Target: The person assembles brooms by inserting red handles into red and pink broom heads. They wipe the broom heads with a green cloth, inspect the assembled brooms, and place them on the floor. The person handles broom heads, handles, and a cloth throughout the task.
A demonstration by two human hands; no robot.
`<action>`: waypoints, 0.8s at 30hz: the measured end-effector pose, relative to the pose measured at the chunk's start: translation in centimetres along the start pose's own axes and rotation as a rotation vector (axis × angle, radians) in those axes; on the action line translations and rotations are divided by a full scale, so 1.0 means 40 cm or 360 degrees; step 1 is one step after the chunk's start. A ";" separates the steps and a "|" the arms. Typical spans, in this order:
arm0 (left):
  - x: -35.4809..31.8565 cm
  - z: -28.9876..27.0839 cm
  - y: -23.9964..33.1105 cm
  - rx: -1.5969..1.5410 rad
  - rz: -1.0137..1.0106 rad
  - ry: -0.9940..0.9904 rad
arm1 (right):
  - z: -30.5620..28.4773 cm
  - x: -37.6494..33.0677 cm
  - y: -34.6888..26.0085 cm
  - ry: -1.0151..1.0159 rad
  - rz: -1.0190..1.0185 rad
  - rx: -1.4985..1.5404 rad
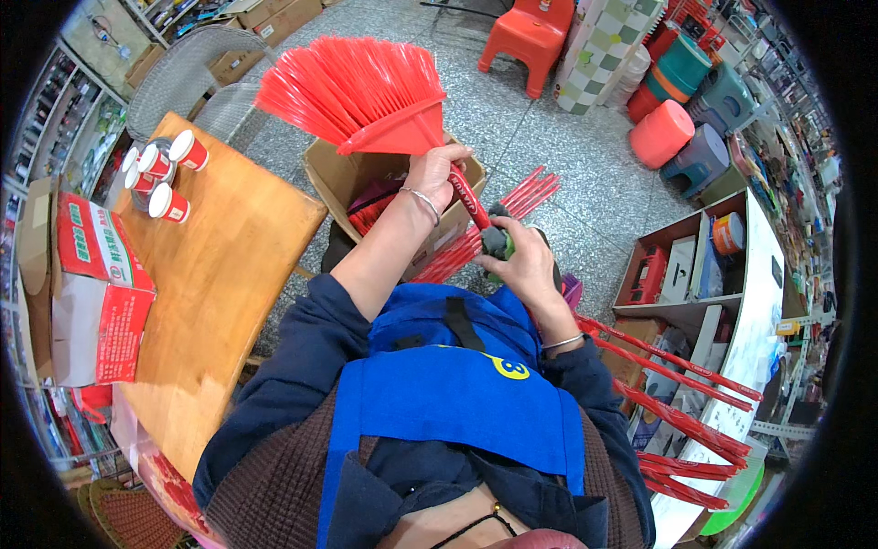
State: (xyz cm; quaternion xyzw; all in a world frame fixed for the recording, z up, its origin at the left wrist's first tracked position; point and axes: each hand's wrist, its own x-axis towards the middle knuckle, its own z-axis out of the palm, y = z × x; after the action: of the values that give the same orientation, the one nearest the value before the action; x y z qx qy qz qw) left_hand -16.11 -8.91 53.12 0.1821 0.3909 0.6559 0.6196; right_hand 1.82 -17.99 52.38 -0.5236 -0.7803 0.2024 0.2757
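Observation:
My left hand (430, 186) is wrapped round the neck of a red broom (361, 101), just below its head. The bristles fan out up and to the left. Lower on the red handle, my right hand (526, 261) grips a dark grey-green cloth (497, 240) bunched against the handle. Beneath the broom stands an open cardboard box (340, 179) with red and purple things inside, partly hidden by my left arm. Several red sticks (530, 190) lie beside the box, and their other ends run under my hands.
At left, a wooden table (247, 238) bears paper cups (169, 201) and a red-white carton (101, 293). More red sticks (686, 416) lean across the white counter (764, 265) at right. A red stool (528, 41) and a coral-pink stool (662, 134) stand farther off on the speckled floor.

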 end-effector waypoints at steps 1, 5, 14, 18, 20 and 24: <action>-0.004 0.004 0.001 0.0019 -0.0005 -0.0029 | 0.016 -0.002 0.003 0.0098 -0.0107 -0.0095; -0.035 0.012 0.014 -0.0111 -0.0008 -0.0312 | 0.025 0.016 0.026 0.0159 -0.0058 -0.0072; -0.098 0.045 0.051 -0.0444 -0.0054 -0.1204 | -0.096 0.051 0.023 -0.0730 0.0259 0.1203; -0.084 0.063 0.049 -0.0266 -0.0030 -0.0911 | -0.113 0.065 0.012 -0.0603 0.0133 0.0889; -0.080 0.060 0.032 -0.0299 -0.0045 -0.0786 | -0.145 0.081 0.012 -0.0303 0.0350 0.0904; -0.078 0.053 -0.025 -0.0257 -0.0094 -0.0588 | -0.200 0.139 -0.035 0.0640 0.0420 0.0979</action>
State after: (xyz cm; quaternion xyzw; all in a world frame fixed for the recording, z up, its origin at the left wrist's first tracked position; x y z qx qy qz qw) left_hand -13.39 -11.36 54.48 0.2375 0.2221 0.6222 0.7122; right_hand 4.31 -13.13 60.55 -0.5417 -0.5395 0.3539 0.5387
